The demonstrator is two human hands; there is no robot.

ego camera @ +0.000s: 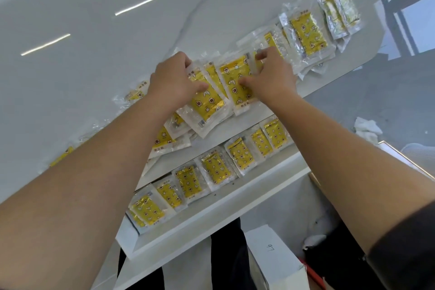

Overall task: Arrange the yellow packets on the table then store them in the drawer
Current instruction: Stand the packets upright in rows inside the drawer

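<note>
Along the near edge of the white table (94, 30), my left hand (174, 75) grips a yellow packet (207, 106), fingers curled over its far end and thumb on its face. My right hand (273, 77) pinches the neighbouring packet (235, 80) just beside it. Stacked packets (308, 33) lie toward the table's right corner. Below the edge, the open drawer (211, 219) holds a row of packets (214, 167) side by side.
</note>
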